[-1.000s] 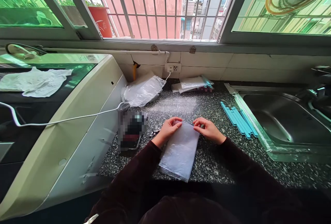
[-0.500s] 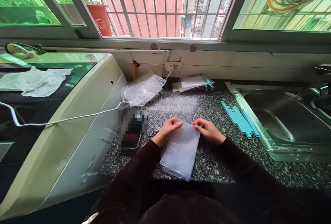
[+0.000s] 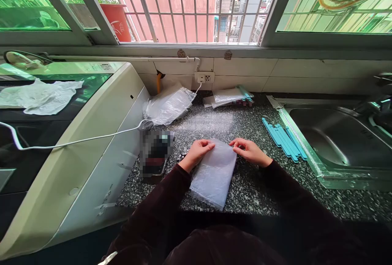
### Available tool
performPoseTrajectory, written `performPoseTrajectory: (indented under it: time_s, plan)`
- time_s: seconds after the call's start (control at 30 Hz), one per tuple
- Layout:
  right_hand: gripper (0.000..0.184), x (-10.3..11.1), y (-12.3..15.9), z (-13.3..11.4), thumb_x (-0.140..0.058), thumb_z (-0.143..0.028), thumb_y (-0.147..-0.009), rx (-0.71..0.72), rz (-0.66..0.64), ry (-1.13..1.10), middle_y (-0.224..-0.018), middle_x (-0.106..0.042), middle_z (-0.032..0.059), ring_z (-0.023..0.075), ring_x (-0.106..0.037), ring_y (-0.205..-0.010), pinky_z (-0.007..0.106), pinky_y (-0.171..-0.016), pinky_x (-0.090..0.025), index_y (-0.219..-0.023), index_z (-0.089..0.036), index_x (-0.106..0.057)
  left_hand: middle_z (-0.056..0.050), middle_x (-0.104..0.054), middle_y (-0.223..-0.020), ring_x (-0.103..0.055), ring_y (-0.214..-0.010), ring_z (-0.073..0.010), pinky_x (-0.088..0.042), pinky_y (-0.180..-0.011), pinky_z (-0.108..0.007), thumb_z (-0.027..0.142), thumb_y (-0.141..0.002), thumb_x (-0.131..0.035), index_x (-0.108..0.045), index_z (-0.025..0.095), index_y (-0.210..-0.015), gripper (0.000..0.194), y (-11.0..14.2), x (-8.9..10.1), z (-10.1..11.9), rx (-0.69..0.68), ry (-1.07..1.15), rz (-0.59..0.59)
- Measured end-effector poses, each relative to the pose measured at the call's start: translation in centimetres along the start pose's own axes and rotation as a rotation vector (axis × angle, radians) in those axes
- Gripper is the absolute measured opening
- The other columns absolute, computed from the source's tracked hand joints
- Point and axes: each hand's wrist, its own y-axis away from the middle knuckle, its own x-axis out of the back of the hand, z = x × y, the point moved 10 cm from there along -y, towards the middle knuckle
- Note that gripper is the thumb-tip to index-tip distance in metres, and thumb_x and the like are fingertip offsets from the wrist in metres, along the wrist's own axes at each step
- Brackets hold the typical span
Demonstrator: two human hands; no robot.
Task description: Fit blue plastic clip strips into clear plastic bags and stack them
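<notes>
A stack of clear plastic bags (image 3: 214, 175) lies slanted near the front of the speckled counter (image 3: 254, 195). My left hand (image 3: 199, 153) pinches its upper left edge between thumb and fingers. At the upper right corner, the thumb and fingertips of my right hand (image 3: 248, 152) are closed on the plastic. Left of my left hand is a dark phone (image 3: 157, 154), partly blurred out. To the right of my right hand lie several light-blue plastic strips (image 3: 283, 139), side by side.
A metal sink (image 3: 339, 134) is set in the counter at right, and a white appliance (image 3: 101, 146) borders it at left. More plastic bags (image 3: 171, 103) and a flat pile of bags with blue strips (image 3: 228, 96) lie by the wall. A white cable (image 3: 82, 139) runs from the socket (image 3: 204, 77).
My right hand has shifted slightly to the right along the bags' top edge. The near end of the bags has moved a little away from me. My left hand keeps its pinch.
</notes>
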Motion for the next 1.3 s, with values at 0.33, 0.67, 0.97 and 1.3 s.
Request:
performPoseTrajectory:
  time_s: [0.33,0.67,0.97,1.3]
  plan:
    - [0.032,-0.9,0.2,0.9,-0.057,-0.046,-0.072,-0.089,-0.144,-0.126,-0.089,-0.063,0.0071,0.0180,-0.055,-0.082,0.031,-0.077,-0.042,-0.061,-0.016,-0.055,0.003,-0.053,-0.051,-0.040,-0.049,-0.0068,-0.027,-0.050,-0.020,0.043,-0.049,-0.075,-0.061,0.012,-0.058,0.035,0.4,0.4,0.9,-0.017,-0.029,0.077]
    - [0.039,-0.3,0.1,2.5,-0.063,-0.053,-0.064,-0.207,0.011,-0.305,-0.072,-0.057,0.0005,0.0115,-0.049,-0.063,0.025,-0.056,-0.040,-0.076,-0.017,-0.055,0.005,-0.048,-0.049,-0.036,-0.047,-0.0053,-0.025,-0.048,-0.020,0.045,-0.046,-0.074,-0.054,0.013,-0.054,0.039,0.3,0.7,1.0,-0.078,0.059,0.148]
    - [0.040,-0.7,0.2,2.3,-0.060,-0.054,-0.066,-0.197,0.109,-0.347,-0.053,-0.042,-0.0052,0.0068,-0.034,-0.050,0.022,-0.047,-0.027,-0.062,-0.016,-0.050,0.005,-0.051,-0.058,-0.043,-0.055,-0.0072,-0.033,-0.054,-0.019,0.040,-0.052,-0.074,-0.053,0.015,-0.062,0.035,0.1,1.2,1.3,-0.172,0.100,0.191]
    - [0.037,-0.8,0.4,1.2,-0.060,-0.052,-0.067,-0.159,0.091,-0.318,-0.060,-0.048,-0.0022,0.0100,-0.040,-0.058,0.024,-0.054,-0.033,-0.065,-0.016,-0.056,0.000,-0.058,-0.058,-0.047,-0.051,-0.0086,-0.034,-0.051,-0.022,0.051,-0.044,-0.078,-0.063,0.010,-0.070,0.050,0.8,-0.7,0.3,0.056,0.184,0.027]
